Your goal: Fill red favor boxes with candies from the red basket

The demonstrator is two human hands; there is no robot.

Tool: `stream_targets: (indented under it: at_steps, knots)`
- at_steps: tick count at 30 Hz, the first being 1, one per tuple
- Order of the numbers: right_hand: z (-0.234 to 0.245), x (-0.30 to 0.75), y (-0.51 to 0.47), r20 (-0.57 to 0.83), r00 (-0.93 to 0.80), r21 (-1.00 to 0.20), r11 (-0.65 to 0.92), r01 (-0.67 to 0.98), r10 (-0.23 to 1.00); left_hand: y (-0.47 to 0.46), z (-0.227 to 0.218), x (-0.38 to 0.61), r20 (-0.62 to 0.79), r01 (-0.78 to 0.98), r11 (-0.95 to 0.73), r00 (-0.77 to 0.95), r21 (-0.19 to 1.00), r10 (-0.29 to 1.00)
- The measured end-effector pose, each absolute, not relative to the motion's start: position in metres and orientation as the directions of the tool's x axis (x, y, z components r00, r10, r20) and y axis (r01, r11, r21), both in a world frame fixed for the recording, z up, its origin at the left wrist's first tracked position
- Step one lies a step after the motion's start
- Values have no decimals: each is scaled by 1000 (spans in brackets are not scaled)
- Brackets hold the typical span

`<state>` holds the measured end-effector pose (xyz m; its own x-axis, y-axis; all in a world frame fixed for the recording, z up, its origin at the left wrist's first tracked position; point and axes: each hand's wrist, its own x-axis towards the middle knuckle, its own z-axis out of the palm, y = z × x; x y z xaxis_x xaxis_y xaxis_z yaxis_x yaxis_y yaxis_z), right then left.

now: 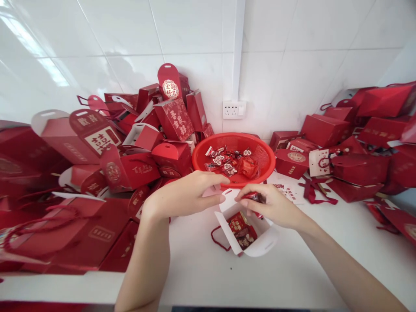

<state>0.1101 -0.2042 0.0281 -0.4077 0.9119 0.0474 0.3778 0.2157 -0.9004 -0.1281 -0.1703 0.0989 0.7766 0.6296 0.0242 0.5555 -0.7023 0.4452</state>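
An open gift box (260,242), white inside, sits on the white counter with wrapped candies (242,229) in it and a red cord at its left side. My left hand (185,195) pinches the box's back flap by the rim of a red plastic basket (260,149). My right hand (273,206) hovers over the box opening, fingers closed on a dark red wrapped candy (255,197). The basket behind the box holds several more wrapped candies (232,162).
A large heap of folded red gift boxes (130,143) fills the left side up to the tiled wall. More red boxes (351,147) lie at the right. A wall socket (234,109) sits above the basket. Red ribbon (313,193) lies on the counter.
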Motion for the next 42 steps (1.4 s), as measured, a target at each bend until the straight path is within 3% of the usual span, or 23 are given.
stream_targets:
  at_steps: [2, 7, 10, 15, 20, 23, 27, 30, 35, 40, 42]
  knots:
    - [20, 110, -204, 53, -386, -884, 223, 411, 921, -171, 99, -128, 28, 557, -703, 775, 442, 631]
    - [13, 113, -205, 284, -337, -686, 436, 582, 897, -174, 100, -129, 32, 555, -705, 775, 442, 631]
    - [21, 116, -210, 279, -366, -646, 455, 613, 888, -175, 101, -130, 32, 562, -700, 770, 440, 638]
    - [40, 116, -217, 91, -599, -537, 546, 643, 796, -175, 99, -130, 36, 570, -705, 766, 423, 642]
    - [48, 106, -212, -224, -782, -486, 629, 606, 581, -175, 98, -129, 39, 565, -714, 773, 414, 633]
    - [51, 95, -208, -395, -749, -390, 641, 661, 532, -176, 98, -129, 31, 572, -707, 768, 416, 639]
    - [53, 81, -206, -545, -580, -188, 587, 788, 605, -176, 98, -129, 4, 592, -690, 758, 416, 652]
    - [49, 80, -205, -504, -546, -136, 562, 816, 670, -176, 97, -130, -9, 605, -679, 750, 415, 662]
    - [38, 91, -203, -276, -592, -186, 562, 806, 757, -176, 96, -130, -5, 605, -683, 750, 409, 662]
    - [36, 97, -211, -130, -657, -83, 652, 754, 743, -176, 96, -129, 8, 594, -690, 755, 414, 655]
    - [37, 101, -216, -137, -696, -121, 686, 718, 704, -176, 96, -129, 4, 596, -686, 754, 416, 657]
